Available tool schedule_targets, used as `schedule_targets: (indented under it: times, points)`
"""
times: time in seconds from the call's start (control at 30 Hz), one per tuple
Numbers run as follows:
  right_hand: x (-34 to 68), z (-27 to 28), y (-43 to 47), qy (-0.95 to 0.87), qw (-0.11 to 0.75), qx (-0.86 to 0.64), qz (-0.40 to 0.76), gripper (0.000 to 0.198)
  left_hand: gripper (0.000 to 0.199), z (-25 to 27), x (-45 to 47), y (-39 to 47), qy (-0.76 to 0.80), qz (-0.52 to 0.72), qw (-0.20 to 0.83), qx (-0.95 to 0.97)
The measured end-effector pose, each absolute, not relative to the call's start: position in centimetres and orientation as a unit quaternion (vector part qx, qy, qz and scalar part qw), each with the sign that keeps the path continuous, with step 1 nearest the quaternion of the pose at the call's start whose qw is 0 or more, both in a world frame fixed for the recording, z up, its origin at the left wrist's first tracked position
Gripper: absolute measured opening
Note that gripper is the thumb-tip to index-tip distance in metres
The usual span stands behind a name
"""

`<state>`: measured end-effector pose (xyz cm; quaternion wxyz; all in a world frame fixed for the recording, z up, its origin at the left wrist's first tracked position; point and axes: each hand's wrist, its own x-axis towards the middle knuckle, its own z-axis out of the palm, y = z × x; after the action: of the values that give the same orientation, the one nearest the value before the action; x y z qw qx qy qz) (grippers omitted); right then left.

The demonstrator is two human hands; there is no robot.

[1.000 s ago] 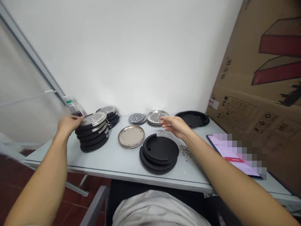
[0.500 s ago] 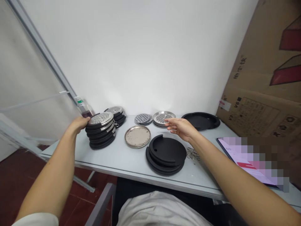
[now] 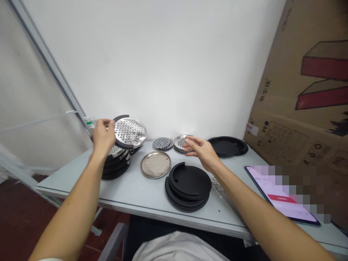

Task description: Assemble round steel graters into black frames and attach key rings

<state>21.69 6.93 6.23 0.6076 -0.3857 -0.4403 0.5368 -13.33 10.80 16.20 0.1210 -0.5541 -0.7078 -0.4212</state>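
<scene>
My left hand [image 3: 104, 137] grips the black edge of a round metal grater [image 3: 129, 131], held tilted in the air with its perforated face toward me. Beneath it stands a stack of similar black-rimmed graters [image 3: 116, 168], partly covered by my wrist. My right hand [image 3: 201, 150] hovers with fingers apart and nothing in them, in front of silver perforated discs [image 3: 178, 143] with raised rims. Below that hand lie stacked black round holders [image 3: 191, 181]. Left of these sit plain silver round plates [image 3: 156, 164], with loose grater discs [image 3: 162, 143] behind them.
A large black round tray [image 3: 227, 146] rests at the back right, by a big cardboard box [image 3: 272, 134]. A tablet [image 3: 282, 197] lies on the table's right side. Small metal rings [image 3: 216, 185] lie beside the black holders. A clear bottle [image 3: 89, 124] stands back left.
My left hand has lifted the top grater off the left stack, raising it up and to the right and tilting it. My right hand stays over almost the same spot, still open.
</scene>
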Motion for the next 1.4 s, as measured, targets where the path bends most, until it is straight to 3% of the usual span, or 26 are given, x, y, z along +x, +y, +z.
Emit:
schedule_targets:
  times: [0.1,0.17,0.33,0.6,0.77,0.9,1.1,1.17,1.27,1.4]
  points:
    - [21.2,6.6,6.7,-0.460,0.619,-0.371,0.517,0.050,0.028,15.8,-6.1,8.7,-0.608,-0.499,0.128,-0.605]
    - [21.5,6.6,6.7,-0.455,0.612,-0.375,0.527,0.054,0.025,15.3,-1.1,7.2,-0.517,-0.529,0.078,-0.669]
    - [24.4,7.0,7.0,-0.433,0.592,-0.376,0.566,0.038,0.024,14.0,6.1,5.4,-0.426,-0.535,-0.035,-0.729]
    - [29.5,8.0,7.7,-0.431,0.520,-0.383,0.630,0.020,0.028,9.2,5.4,6.5,-0.431,-0.550,-0.252,-0.670]
    - [33.3,8.5,8.1,-0.320,0.674,-0.371,0.554,0.010,0.029,5.8,5.2,5.4,-0.479,-0.489,-0.331,-0.650]
    - [32.8,9.2,8.2,-0.217,0.715,-0.270,0.608,0.009,0.029,5.5,5.2,3.7,-0.514,-0.361,-0.249,-0.738]
    - [27.2,7.9,7.3,-0.137,0.604,-0.174,0.765,0.018,0.033,7.7,3.1,2.2,-0.502,-0.154,-0.106,-0.844]
    - [25.5,7.1,7.2,-0.143,0.592,-0.178,0.773,0.019,0.038,8.8,2.7,2.3,-0.488,-0.166,-0.076,-0.854]
    - [23.3,6.3,7.0,-0.157,0.588,-0.193,0.770,0.021,0.059,10.3,3.8,2.5,-0.436,-0.281,-0.066,-0.852]
    - [21.0,5.9,6.3,-0.209,0.655,-0.188,0.702,0.018,0.076,10.9,7.7,3.0,-0.337,-0.402,-0.122,-0.842]
